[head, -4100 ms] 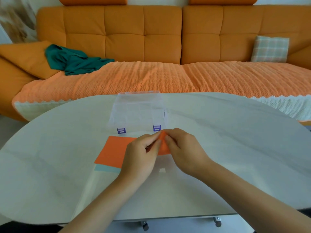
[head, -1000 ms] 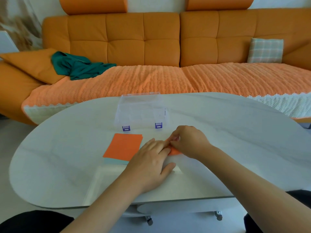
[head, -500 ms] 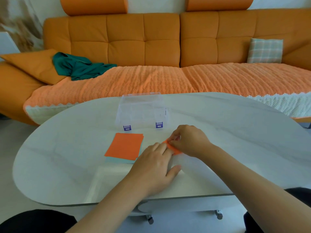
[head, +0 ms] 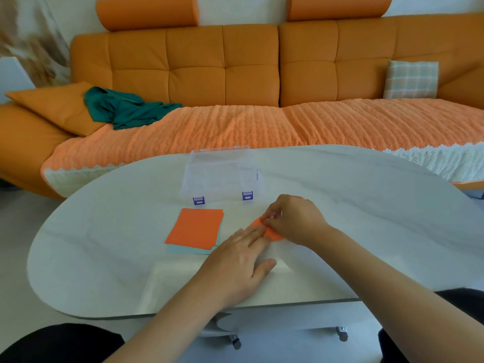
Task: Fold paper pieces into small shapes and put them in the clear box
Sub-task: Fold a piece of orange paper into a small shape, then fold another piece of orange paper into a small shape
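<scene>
1. Paper stack: square sheets, orange on top, pale blue beneath, flat on the counter.
2. Orange paper piece: small, partly folded, just right of the stack.
3. Clear box: transparent, two purple latches on the near side, just beyond the stack.

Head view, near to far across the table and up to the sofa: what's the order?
left hand → orange paper piece → clear box → sofa. Paper stack and right hand lie level with the piece, so left out.

Bright soft daylight, faint shadows, wide-angle edge bending, slight blur
</scene>
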Motion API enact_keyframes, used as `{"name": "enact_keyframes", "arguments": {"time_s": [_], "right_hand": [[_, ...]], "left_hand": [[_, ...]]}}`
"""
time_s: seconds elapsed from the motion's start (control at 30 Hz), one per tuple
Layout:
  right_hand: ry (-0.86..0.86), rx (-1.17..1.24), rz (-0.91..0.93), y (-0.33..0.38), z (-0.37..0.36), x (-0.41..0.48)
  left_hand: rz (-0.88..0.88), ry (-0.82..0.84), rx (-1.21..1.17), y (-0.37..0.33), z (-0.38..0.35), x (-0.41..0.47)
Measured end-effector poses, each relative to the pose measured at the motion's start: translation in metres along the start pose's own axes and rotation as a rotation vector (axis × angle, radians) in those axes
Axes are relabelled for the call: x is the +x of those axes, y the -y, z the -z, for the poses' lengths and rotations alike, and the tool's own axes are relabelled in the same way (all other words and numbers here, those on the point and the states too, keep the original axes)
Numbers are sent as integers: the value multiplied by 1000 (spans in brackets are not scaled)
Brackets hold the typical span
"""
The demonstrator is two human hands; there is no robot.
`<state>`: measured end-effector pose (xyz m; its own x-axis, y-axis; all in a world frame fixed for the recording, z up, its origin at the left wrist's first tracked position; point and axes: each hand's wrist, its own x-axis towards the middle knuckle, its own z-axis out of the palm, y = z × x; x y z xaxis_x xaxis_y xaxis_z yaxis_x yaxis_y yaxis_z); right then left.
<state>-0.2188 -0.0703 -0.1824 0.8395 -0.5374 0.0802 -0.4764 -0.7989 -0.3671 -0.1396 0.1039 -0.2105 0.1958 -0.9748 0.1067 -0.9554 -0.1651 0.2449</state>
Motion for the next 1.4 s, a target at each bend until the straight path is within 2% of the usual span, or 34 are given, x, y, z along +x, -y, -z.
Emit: {"name": "enact_keyframes", "arguments": {"time_s": [0.17, 0.27, 0.37, 0.5, 0.67, 0.97, 1.4], "right_hand": [[-132, -284, 251, -5, -3, -25], [-235, -327, 329, -11, -8, -46], [-233, -309, 402, -15, -13, -65], [-194, -266, 346, -18, -16, -73], [-241, -221, 298, -16, -20, -79], [-238, -193, 259, -18, -21, -76], [-261, -157, 254, -21, -22, -75]], "left_hand": [[-18, 4, -64, -1, 6, -3], [1, 12, -42, 0, 6, -3], [-1, 6, -42, 1, 3, -2], [-2, -5, -17, -1, 4, -2], [23, -95, 37, -6, 8, -8], [170, -134, 119, 4, 15, -27], [342, -247, -18, 12, 16, -29]]}}
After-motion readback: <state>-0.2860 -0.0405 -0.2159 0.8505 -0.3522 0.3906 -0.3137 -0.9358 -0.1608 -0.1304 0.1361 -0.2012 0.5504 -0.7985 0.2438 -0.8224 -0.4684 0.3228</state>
